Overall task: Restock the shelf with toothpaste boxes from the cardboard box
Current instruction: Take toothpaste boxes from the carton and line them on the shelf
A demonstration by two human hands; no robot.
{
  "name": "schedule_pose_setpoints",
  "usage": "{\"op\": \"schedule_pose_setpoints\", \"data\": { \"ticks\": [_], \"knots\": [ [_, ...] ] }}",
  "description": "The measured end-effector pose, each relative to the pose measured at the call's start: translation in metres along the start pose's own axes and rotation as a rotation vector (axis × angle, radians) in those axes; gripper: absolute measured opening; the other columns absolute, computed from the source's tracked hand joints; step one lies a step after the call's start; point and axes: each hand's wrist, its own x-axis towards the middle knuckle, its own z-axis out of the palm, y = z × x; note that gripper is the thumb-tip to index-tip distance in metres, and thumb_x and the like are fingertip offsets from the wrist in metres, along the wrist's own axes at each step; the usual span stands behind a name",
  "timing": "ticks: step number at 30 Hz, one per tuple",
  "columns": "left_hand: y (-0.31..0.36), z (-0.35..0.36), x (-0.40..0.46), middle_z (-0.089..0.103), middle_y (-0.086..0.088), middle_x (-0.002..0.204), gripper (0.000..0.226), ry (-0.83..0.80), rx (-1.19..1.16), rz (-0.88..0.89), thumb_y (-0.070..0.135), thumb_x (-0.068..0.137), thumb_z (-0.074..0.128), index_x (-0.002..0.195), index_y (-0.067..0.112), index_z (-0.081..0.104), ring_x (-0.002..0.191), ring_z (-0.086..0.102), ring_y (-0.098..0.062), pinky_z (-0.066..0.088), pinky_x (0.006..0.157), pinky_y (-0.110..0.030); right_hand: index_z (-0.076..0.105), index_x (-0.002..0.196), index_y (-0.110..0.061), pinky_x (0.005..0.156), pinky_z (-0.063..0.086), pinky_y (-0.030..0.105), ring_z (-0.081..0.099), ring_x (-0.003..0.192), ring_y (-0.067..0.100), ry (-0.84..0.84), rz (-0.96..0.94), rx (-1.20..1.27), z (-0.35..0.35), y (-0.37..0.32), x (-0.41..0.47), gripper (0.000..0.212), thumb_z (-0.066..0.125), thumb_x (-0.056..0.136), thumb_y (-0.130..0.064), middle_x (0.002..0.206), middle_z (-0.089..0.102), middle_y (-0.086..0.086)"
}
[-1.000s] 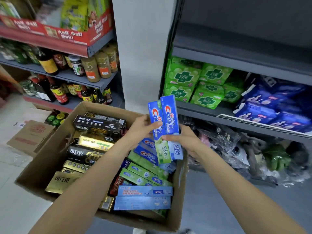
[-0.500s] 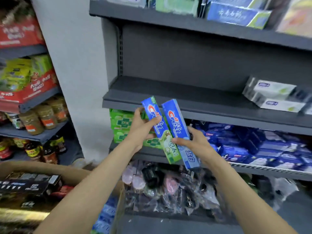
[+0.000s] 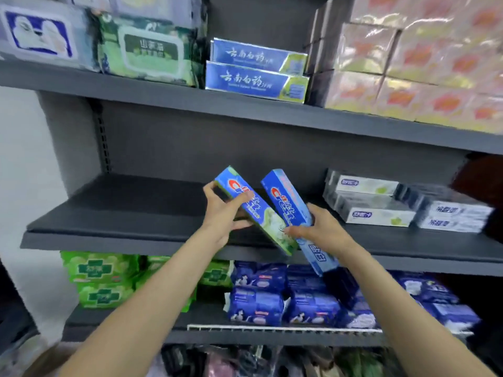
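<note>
Gripping two long, glossy cardboard toothpaste boxes, the hands are held apart in front of the dark matte shelf (image 3: 136,213). The left hand (image 3: 221,216) curls round the blue-and-green toothpaste box (image 3: 255,210); the right hand (image 3: 317,229) clamps the all-blue toothpaste box (image 3: 288,202). Both boxes tilt up and leftward, side by side, nearly touching at their lower ends. Right of the hands lie four pale rectangular cartons (image 3: 373,210), stacked in two pairs on the shelf board.
</note>
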Motion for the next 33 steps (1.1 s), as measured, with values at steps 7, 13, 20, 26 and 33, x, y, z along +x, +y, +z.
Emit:
{"op": "schedule_pose_setpoints", "data": {
  "ticks": [7,13,20,26,33],
  "knots": [
    [-0.010,0.024,0.088,0.062,-0.008,0.098,0.035,0.022,-0.119,0.028,0.009,0.085,0.066,0.092,0.025,0.036,0.079,0.067,-0.024,0.060,0.060,-0.039,0.057,0.098,-0.011,0.055,0.052,0.023,0.067,0.060,0.016,-0.028,0.134,0.292,-0.028,0.022,0.073,0.023,0.071,0.079,-0.013,0.081,0.069,0.008],
    [-0.023,0.032,0.143,0.064,-0.009,0.097,0.021,-0.028,-0.170,0.004,0.009,0.088,0.062,0.098,0.015,0.045,0.083,0.067,-0.022,0.059,0.073,-0.040,0.057,0.094,-0.011,0.047,0.049,0.019,0.061,0.057,0.016,0.149,0.162,0.411,-0.025,0.029,0.125,0.030,0.079,0.073,-0.014,0.075,0.066,0.006],
    [-0.025,0.020,0.186,0.053,0.001,0.120,0.077,0.005,0.460,0.112,0.016,0.072,0.080,0.135,0.019,0.037,0.104,0.056,-0.014,0.046,0.091,-0.027,0.058,0.104,-0.009,0.057,0.052,0.023,0.064,0.065,0.016,0.156,0.112,0.346,-0.055,0.057,0.148,0.040,0.080,0.070,-0.008,0.082,0.067,0.005],
    [-0.023,0.034,0.202,0.064,0.003,0.101,0.042,-0.202,0.905,0.148,0.028,0.070,0.081,0.108,0.018,0.064,0.096,0.060,-0.012,0.047,0.078,-0.020,0.054,0.103,-0.008,0.060,0.054,0.023,0.062,0.072,0.019,0.276,0.068,0.285,-0.070,0.061,0.173,0.039,0.078,0.072,-0.009,0.093,0.066,0.010],
    [-0.058,0.068,0.243,0.067,-0.006,0.106,0.042,-0.030,1.051,0.302,0.025,0.069,0.082,0.103,0.008,0.066,0.098,0.062,-0.019,0.048,0.087,-0.027,0.046,0.106,-0.011,0.059,0.044,0.025,0.058,0.071,0.015,0.297,0.066,0.272,-0.087,0.065,0.185,0.031,0.068,0.084,-0.017,0.085,0.060,0.003]
  ]
}}
